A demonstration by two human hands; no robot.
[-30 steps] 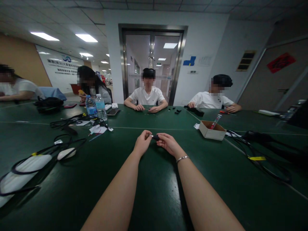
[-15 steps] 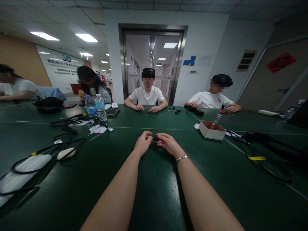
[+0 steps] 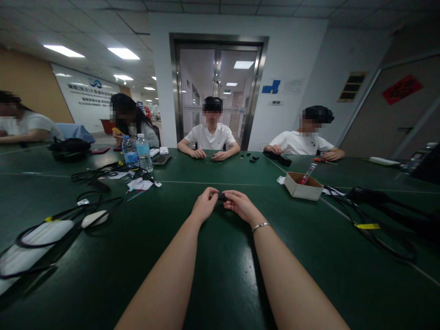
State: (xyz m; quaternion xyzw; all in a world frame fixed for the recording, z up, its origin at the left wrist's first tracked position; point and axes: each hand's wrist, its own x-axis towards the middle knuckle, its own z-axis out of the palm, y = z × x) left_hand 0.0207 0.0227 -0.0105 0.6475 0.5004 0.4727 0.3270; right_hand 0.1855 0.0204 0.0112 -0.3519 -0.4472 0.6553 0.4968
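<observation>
Between my two hands, just above the green table (image 3: 165, 229), is a small black object (image 3: 222, 197); its kind is too small to make out. My right hand (image 3: 239, 202) pinches it from the right side with thumb and fingers. From the left, my left hand (image 3: 205, 203) has its fingers pinched together at the object's other end. Whether the left fingertips hold that end or something tiny beside it is hidden. A silver bracelet (image 3: 260, 226) circles my right wrist.
Black cables (image 3: 103, 173), a white mouse (image 3: 95, 219) and two water bottles (image 3: 143, 153) are on the left. An open cardboard box (image 3: 304, 190) with a tube inside stands right. Several small black pieces (image 3: 253, 159) lie far ahead, near a seated person (image 3: 211, 137). Other people sit around.
My left fingertips have shifted very slightly at the small black object. Both arms stay in nearly the same place.
</observation>
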